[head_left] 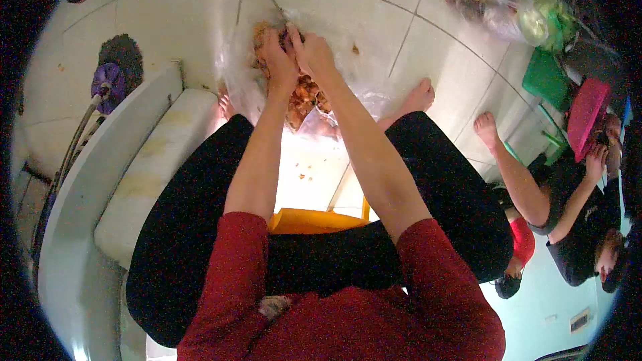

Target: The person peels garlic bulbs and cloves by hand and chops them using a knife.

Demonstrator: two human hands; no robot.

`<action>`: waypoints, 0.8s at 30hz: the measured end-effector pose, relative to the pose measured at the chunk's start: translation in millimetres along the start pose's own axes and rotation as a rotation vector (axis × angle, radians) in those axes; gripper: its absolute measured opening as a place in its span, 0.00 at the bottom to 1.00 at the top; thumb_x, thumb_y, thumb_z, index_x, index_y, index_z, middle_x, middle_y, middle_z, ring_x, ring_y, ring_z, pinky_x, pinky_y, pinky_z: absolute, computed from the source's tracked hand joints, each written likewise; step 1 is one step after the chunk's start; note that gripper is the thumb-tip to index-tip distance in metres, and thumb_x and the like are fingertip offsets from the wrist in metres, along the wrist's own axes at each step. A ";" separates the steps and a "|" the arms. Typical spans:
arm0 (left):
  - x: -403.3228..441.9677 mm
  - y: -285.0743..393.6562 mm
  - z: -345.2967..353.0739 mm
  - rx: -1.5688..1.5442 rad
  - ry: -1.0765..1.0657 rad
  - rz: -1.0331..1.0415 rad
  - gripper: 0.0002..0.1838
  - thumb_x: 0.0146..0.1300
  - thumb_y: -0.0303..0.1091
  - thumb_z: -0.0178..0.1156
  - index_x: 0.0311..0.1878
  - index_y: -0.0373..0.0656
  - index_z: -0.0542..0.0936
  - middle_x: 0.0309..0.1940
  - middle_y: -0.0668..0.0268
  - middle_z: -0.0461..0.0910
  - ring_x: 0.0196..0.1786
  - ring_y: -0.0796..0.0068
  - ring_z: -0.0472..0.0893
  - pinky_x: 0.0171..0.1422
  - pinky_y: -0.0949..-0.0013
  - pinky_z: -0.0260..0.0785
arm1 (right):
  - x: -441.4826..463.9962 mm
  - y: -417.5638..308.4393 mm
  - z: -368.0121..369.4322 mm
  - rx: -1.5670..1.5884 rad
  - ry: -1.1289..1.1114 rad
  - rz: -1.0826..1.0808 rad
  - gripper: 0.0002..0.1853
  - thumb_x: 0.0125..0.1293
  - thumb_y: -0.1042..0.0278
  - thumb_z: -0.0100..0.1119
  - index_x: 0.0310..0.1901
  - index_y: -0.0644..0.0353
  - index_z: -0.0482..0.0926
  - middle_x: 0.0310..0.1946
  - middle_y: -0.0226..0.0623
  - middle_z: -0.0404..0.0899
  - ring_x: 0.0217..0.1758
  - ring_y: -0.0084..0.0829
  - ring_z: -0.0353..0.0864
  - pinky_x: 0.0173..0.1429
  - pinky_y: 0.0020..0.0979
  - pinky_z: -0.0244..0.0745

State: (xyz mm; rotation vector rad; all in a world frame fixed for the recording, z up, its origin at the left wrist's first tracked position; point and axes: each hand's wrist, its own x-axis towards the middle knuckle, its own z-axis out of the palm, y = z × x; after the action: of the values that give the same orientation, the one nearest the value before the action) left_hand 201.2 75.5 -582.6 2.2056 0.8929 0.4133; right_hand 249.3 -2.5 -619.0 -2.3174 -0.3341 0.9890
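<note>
My left hand [281, 61] and my right hand [311, 59] are close together over a clear plastic sheet or bag [244, 87] on the floor. Their fingers are closed around a small dark reddish-purple piece [288, 41], whose kind I cannot make out. Below my wrists lies a heap of brown-orange pieces [302, 101], partly hidden by my forearms. More tan-brown material [260, 33] shows just left of my left fingers.
Yellow-orange stool-like seat [314, 220] beneath me; white bench-like furniture [150, 154] at left, beside a purple-and-grey brush head [110, 83]. Plastic bags [528, 17] stand at upper right. Nearby, another person [575, 207] sits beside a pink basin [588, 117].
</note>
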 end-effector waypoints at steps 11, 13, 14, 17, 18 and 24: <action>-0.7 -17.1 7.9 -0.067 0.016 -0.102 0.16 0.69 0.36 0.56 0.50 0.31 0.72 0.47 0.43 0.73 0.52 0.40 0.72 0.56 0.48 0.63 | -56.4 -18.3 -54.4 0.239 0.071 -0.127 0.38 0.71 0.34 0.43 0.38 0.72 0.81 0.23 0.61 0.76 0.30 0.52 0.78 0.42 0.47 0.71; -5.5 -16.1 5.4 0.029 0.053 -0.048 0.20 0.70 0.38 0.56 0.54 0.30 0.72 0.50 0.43 0.73 0.55 0.39 0.71 0.60 0.49 0.63 | -76.5 -9.1 -68.1 0.123 -0.014 -0.107 0.29 0.73 0.42 0.44 0.47 0.66 0.80 0.33 0.58 0.78 0.35 0.54 0.79 0.45 0.48 0.73; -4.4 -16.8 5.5 0.023 0.063 -0.041 0.20 0.70 0.38 0.56 0.54 0.30 0.72 0.50 0.43 0.73 0.55 0.39 0.71 0.60 0.49 0.63 | -81.2 -8.4 -70.0 0.054 -0.048 -0.089 0.26 0.74 0.46 0.44 0.51 0.63 0.79 0.39 0.57 0.80 0.39 0.56 0.80 0.47 0.49 0.74; -6.4 -18.0 5.9 0.054 0.030 0.001 0.21 0.70 0.38 0.57 0.56 0.29 0.72 0.51 0.43 0.74 0.57 0.40 0.72 0.63 0.51 0.63 | -96.2 -14.5 -77.8 0.249 0.041 0.051 0.40 0.71 0.34 0.44 0.31 0.75 0.78 0.16 0.54 0.70 0.23 0.36 0.70 0.36 0.43 0.69; -5.4 -17.4 7.7 0.039 0.054 -0.018 0.20 0.70 0.39 0.57 0.55 0.30 0.73 0.51 0.43 0.74 0.57 0.41 0.72 0.62 0.51 0.63 | -98.6 -10.0 -74.8 0.245 0.045 0.047 0.40 0.71 0.34 0.44 0.31 0.75 0.78 0.16 0.54 0.70 0.23 0.36 0.70 0.36 0.43 0.69; -5.0 -23.3 6.7 -0.095 -0.011 -0.246 0.19 0.68 0.39 0.59 0.51 0.30 0.76 0.49 0.44 0.78 0.54 0.43 0.75 0.58 0.50 0.65 | -98.1 -13.6 -55.9 0.046 -0.131 0.165 0.32 0.71 0.36 0.43 0.51 0.60 0.82 0.33 0.62 0.82 0.41 0.62 0.81 0.51 0.53 0.75</action>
State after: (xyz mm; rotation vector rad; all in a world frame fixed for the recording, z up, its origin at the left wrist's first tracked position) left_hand 190.1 80.6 -604.1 1.9802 1.0998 0.3185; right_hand 221.8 -58.2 -523.8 -2.2722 -0.1714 1.2202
